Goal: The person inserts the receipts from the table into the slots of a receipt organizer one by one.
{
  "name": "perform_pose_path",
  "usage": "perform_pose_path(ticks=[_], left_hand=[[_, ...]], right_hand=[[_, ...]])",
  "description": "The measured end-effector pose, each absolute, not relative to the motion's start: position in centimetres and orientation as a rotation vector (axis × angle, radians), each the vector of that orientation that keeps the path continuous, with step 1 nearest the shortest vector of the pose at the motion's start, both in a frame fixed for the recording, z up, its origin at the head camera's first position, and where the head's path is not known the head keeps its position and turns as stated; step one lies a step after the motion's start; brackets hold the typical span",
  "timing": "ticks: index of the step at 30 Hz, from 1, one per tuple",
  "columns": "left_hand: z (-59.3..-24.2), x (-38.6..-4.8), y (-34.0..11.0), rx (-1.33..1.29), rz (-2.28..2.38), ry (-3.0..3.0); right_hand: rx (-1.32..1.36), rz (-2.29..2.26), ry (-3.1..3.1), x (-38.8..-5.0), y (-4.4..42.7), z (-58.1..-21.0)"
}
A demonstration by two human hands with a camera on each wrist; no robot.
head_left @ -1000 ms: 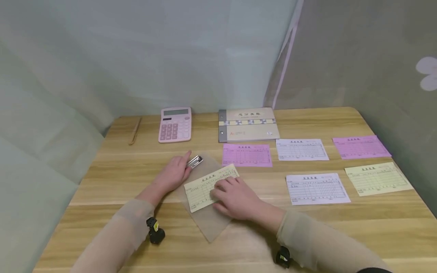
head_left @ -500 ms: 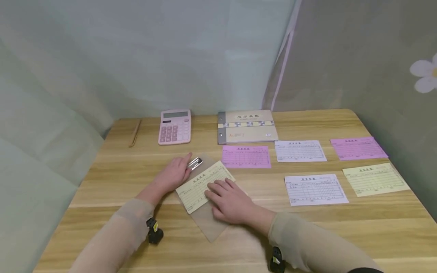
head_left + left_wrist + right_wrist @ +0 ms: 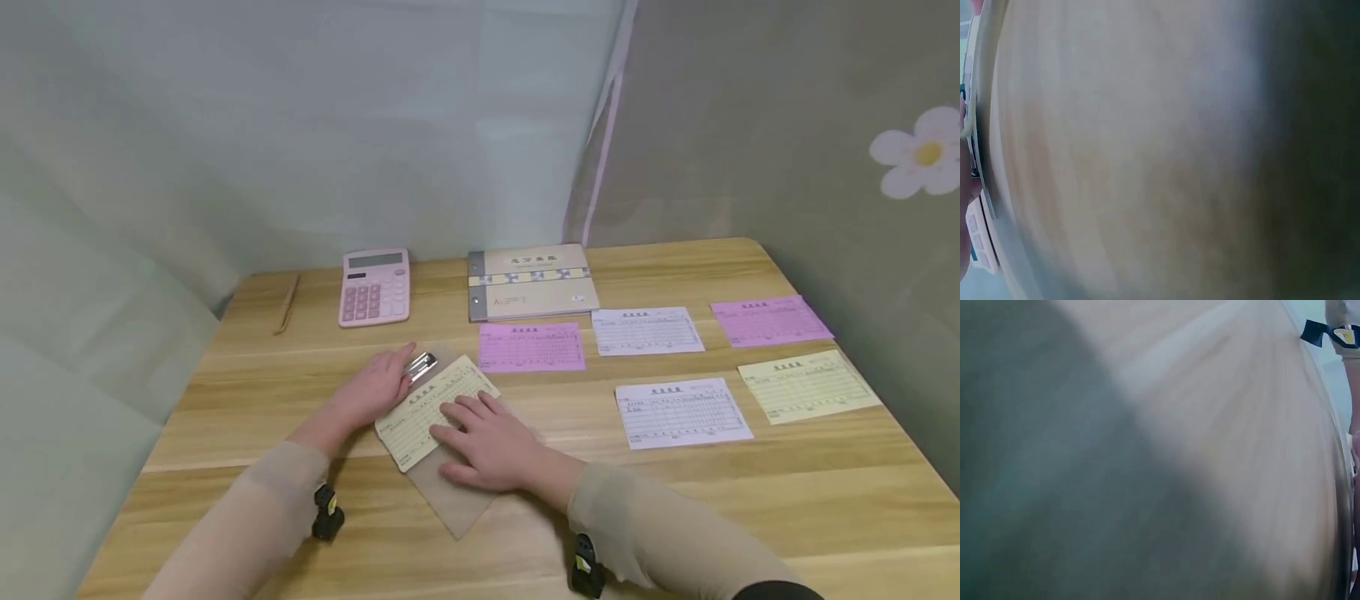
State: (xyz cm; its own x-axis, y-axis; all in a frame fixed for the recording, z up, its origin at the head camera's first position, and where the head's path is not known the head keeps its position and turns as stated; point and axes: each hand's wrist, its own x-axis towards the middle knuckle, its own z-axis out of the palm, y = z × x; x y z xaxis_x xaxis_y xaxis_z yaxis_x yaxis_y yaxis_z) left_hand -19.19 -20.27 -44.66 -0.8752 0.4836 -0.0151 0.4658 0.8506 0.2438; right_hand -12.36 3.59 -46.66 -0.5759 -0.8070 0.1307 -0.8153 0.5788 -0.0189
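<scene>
A thin greyish clipboard [image 3: 453, 496] lies slanted on the table, its metal clip [image 3: 422, 365] at the upper-left end. My left hand [image 3: 369, 387] grips that end, with the index finger and thumb at the clip. On the board lies a yellow printed slip [image 3: 431, 417], its left edge close to the left hand. My right hand [image 3: 483, 442] rests on the slip's lower right part with its fingers spread. In the left wrist view the board's edge shows thinly at the far left; blurred tabletop fills the rest. The right wrist view is mostly blurred.
Pink slips [image 3: 531, 347] [image 3: 771, 321], white slips [image 3: 647, 332] [image 3: 684, 414] and another yellow slip [image 3: 807, 386] lie spread on the right. Along the back of the table [image 3: 225, 400] are a pink calculator [image 3: 375, 287], a ledger book [image 3: 532, 283] and a slim pen-like stick [image 3: 287, 304].
The right hand has slid the yellow slip leftward over the board, towards the clip and the left hand. The left hand has stayed at the clip. The head view has shifted slightly.
</scene>
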Motion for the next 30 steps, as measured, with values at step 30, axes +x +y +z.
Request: perform_pose_path(ticks=[30], left_hand=[[-44.0, -19.7, -20.4, 0.785, 0.424, 2.873]], right_hand=[[1.257, 0.13, -2.69, -12.3, 2.9, -47.0]])
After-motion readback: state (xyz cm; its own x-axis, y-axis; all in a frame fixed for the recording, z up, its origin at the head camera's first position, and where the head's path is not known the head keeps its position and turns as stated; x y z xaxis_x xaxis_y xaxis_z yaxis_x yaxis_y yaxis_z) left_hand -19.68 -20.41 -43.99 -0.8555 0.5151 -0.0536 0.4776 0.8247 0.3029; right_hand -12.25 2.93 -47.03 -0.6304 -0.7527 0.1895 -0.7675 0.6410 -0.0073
